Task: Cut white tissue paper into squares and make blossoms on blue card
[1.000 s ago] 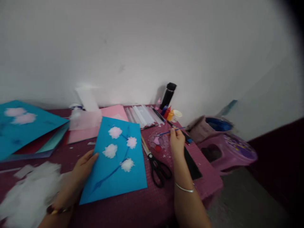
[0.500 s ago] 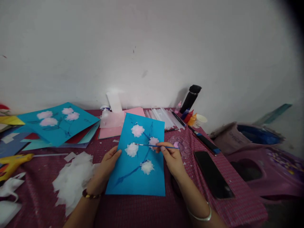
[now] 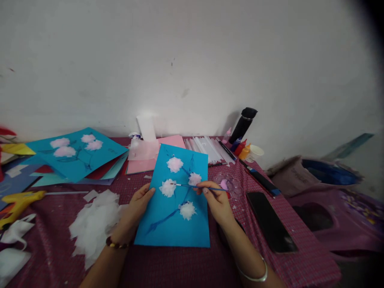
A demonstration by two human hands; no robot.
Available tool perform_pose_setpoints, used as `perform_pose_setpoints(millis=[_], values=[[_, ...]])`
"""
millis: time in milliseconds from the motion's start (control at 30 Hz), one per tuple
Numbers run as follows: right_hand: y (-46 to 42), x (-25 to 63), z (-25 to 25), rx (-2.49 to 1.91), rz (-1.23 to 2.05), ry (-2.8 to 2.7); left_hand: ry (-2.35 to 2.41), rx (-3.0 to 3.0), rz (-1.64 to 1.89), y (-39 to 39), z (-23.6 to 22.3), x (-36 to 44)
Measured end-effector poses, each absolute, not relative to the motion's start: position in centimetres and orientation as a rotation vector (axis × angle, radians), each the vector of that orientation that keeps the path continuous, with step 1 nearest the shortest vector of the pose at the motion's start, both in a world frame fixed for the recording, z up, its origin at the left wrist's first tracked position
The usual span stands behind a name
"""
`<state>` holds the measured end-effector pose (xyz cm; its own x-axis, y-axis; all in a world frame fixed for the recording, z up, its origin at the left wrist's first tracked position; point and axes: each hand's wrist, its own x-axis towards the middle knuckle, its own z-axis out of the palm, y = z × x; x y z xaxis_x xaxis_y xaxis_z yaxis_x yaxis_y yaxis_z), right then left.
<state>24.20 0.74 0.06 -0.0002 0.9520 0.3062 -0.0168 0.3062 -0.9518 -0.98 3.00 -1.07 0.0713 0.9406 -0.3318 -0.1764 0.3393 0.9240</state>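
Observation:
My left hand (image 3: 143,202) grips the left edge of a blue sheet of card (image 3: 174,234), thumb on its face. Several puffy white-pink flowers are on the card, along dark blue painted stems. My right hand (image 3: 216,200) pinches a thin blue paintbrush (image 3: 192,186) over the card's right edge. The brush tip lies on the left flower (image 3: 168,187); the upper flower (image 3: 175,164) and the right flower (image 3: 195,179) look pinker, while the lower flower (image 3: 187,210) is mostly white. Right of the card is a clear palette (image 3: 235,188) with pink paint, partly behind my right hand.
White tissue pieces (image 3: 96,224) and a yellow glue gun (image 3: 21,204) lie at left, below another blue flower card (image 3: 75,164). At right are a phone (image 3: 271,224), paint bottles (image 3: 240,148), a black flask (image 3: 243,125) and glue sticks (image 3: 205,148).
The brush tip has moved slightly inward, from the left flower's upper right edge toward its middle. The whole view has shifted a little. Both hands keep their holds.

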Motion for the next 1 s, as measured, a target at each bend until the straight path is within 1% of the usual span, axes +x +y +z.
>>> perform_pose_setpoints(millis=[433, 600, 833, 900, 1000], values=[[0.8, 24.6, 0.3, -0.843, 1.117, -1.355, 1.224, 0.791, 1.034, 3.4, -1.2, -1.2], [0.7, 24.4, 0.7, -0.896, 1.135, -1.375, 1.177, 0.788, 1.038, 3.4, -1.5, -1.4], [0.7, 24.0, 0.8, -0.903, 1.150, -1.406, 1.229, 0.816, 1.024, 3.6, -1.5, -1.3], [0.9, 24.7, 1.0, -0.947, 1.096, -1.331, 1.237, 0.807, 1.023, 3.6, -1.4, -1.2], [1.6, 27.4, 1.4, -1.114, 0.812, -1.119, 1.317, 0.798, 1.033, 3.5, -1.4, -1.3]])
